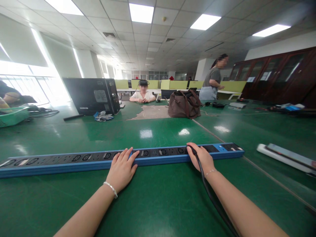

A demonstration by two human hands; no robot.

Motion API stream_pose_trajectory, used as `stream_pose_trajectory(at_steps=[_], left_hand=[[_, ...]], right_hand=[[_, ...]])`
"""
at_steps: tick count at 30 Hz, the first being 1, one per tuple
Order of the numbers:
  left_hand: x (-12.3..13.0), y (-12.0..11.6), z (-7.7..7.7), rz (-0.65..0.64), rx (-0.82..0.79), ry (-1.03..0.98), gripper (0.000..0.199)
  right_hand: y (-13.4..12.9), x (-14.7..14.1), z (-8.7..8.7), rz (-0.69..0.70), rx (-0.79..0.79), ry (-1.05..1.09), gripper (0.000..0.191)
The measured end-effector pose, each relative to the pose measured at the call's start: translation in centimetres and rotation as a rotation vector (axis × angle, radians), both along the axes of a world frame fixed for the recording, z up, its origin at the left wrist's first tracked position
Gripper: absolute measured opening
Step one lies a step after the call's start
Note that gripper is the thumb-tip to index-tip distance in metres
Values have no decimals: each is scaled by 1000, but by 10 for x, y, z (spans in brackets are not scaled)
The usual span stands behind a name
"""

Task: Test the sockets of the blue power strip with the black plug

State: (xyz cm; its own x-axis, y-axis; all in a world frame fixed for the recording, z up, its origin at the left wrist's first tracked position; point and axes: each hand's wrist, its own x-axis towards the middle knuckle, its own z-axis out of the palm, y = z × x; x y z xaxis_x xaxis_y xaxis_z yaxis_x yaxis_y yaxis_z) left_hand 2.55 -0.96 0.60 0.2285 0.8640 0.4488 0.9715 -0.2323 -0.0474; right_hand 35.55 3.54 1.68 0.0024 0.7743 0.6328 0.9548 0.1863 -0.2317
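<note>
A long blue power strip (pixel 153 161) with a black socket face lies across the green table (pixel 158 200). My left hand (pixel 123 169) rests on its middle, fingers spread over the sockets and the front edge. Toward the strip's right part, my right hand (pixel 201 158) is closed round the end of a black cable (pixel 207 189); the plug end is hidden under the fingers at the sockets. From there the cable runs down toward the lower right, beside my right forearm.
Behind the strip stand a black computer case (pixel 91 96), gloves (pixel 103 116) and a brown bag (pixel 184 104). A green basket (pixel 14 117) is at left, white strips (pixel 283 159) at right. One person sits across the table; another stands at back right. Part of a person shows far left.
</note>
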Motion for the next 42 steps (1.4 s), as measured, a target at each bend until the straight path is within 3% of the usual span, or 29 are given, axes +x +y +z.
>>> stream_pose_trajectory(at_steps=[8,19,29,42], left_hand=[[1,-1,1,2,2,1,46],[0,-1,1,-3,5,-14,47],[0,-1,1,4,0,13,47],[1,-1,2,3,-8,4,47]], right_hand=[[2,-2,2,-76,-69,-1,27],[-1,1,-4,34,-7,40,32],[0,-3,-4,-33,33,64,28],[3,-1,0,46,36,87,26]])
